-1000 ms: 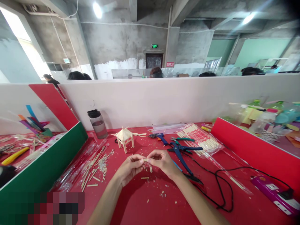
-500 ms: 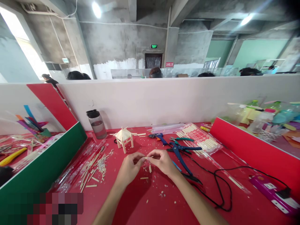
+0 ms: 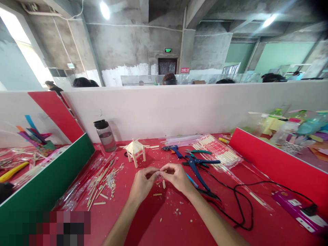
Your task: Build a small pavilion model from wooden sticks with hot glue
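My left hand (image 3: 145,180) and my right hand (image 3: 174,175) meet fingertip to fingertip over the red tabletop (image 3: 153,225). Both are closed in a pinch on a short wooden stick (image 3: 165,171), mostly covered by the fingers. Just beyond my left hand stands a small pavilion model (image 3: 135,152) of pale sticks, with a pointed roof on thin legs. Short cut stick pieces (image 3: 157,194) lie below my hands among small scraps. To the right of my right hand are a blue glue gun (image 3: 174,150), green-handled pliers (image 3: 201,152) and a blue-handled cutter (image 3: 198,171).
A water bottle (image 3: 106,136) stands back left. Loose sticks (image 3: 98,184) and plastic wrapping (image 3: 77,184) lie left, beside a green divider (image 3: 51,174). Right are bundled sticks (image 3: 220,152), a black cable (image 3: 238,205), a purple power strip (image 3: 298,212) and a red divider (image 3: 279,160).
The fingertips have drawn slightly closer together, and less of the small stick shows. The rest stays in place apart from a slight shift of the view.
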A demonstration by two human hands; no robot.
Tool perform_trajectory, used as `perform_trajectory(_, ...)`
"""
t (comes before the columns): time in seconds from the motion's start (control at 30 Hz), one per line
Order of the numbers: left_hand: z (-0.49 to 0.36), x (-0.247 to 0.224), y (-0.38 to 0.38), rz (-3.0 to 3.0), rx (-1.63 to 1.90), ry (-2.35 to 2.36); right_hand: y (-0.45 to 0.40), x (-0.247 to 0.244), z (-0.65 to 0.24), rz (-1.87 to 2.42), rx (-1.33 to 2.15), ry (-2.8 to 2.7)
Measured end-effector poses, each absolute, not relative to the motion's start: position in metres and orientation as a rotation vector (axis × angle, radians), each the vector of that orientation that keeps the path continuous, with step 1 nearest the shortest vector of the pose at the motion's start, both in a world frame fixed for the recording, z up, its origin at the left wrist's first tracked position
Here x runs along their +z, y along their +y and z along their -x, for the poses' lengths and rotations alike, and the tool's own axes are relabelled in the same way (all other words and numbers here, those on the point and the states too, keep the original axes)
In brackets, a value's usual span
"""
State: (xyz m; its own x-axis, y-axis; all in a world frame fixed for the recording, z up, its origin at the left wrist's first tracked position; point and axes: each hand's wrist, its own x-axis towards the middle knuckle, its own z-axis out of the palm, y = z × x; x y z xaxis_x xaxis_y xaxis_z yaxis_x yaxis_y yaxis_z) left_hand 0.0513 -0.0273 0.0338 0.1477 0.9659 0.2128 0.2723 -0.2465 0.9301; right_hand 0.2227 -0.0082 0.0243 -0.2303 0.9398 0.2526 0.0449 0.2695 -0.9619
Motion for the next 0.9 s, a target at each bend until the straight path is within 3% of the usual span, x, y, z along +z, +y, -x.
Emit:
perform_trajectory(0.53, -0.0429, 0.0340, -0.0208, -1.437, 1.128, 1.118, -0.0036, 0.0157, -0.2236, 0.853, 1.314, -1.516)
perform_trajectory(0.9, -0.0426, 0.0337, -0.0209, -1.541, 1.114, 1.159, -0.0064, 0.0190, -0.2218, 0.925, 1.168, -1.550)
